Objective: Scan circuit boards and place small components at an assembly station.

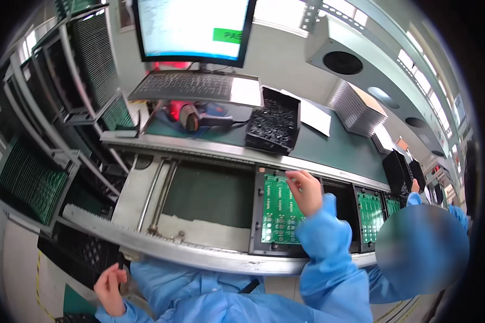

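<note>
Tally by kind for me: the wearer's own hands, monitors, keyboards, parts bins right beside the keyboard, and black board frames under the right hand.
Left hand and right hand: 2
Monitor: 1
Keyboard: 1
Parts bin beside the keyboard: 1
Black board frame under the right hand: 1
Total: 6

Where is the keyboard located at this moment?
In the head view, the keyboard lies left of centre in the upper part, just below the monitor and left of the nearest black bin.
</note>
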Tool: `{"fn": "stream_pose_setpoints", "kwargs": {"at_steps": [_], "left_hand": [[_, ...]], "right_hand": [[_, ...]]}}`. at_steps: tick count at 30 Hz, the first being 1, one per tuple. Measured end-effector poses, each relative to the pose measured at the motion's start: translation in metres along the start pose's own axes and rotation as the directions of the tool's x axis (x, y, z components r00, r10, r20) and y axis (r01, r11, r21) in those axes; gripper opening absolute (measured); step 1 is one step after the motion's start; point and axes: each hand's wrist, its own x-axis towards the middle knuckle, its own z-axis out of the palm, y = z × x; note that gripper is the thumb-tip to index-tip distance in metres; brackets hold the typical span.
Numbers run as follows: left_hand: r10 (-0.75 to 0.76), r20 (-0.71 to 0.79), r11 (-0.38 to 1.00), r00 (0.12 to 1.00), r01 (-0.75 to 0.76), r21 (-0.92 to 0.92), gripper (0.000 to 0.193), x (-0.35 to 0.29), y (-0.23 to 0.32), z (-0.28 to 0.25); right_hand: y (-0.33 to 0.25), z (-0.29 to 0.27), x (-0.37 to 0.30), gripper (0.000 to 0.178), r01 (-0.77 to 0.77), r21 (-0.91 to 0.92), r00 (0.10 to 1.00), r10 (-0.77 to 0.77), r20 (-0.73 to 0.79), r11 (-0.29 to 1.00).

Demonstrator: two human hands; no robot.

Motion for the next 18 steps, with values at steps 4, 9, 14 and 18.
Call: {"fn": "stream_pose_setpoints", "kwargs": {"at_steps": [4,9,14,18], "left_hand": [[-0.002,-0.311,0.988,0.95,0.051,0.148,0.023,-0.087,0.032,-0.065],[-0.003,-0.644,0.995,0.765,0.066,0.074,0.019,-0.16,0.104,-0.088],[0.14,-0.925,0.974,0.352,0.12,0.193,0.021,-0.275,0.101,-0.115],[0.198,-0.979,0.969,-0.052,0.162,0.188,0.026,-0.305,0.076,-0.169]], "right_hand": [[0.067,0.063,0.007,0.017,0.071,0.126,0.996,-0.077,0.041,0.989],[-0.22,0.015,0.038,0.009,0.42,0.47,0.608,-0.626,0.489,0.776],[-0.449,0.122,-0.037,0.014,0.301,0.946,-0.15,-0.973,0.175,0.123],[-0.547,0.242,-0.142,0.026,0.131,0.989,-0.04,-0.997,0.067,0.061]]}}
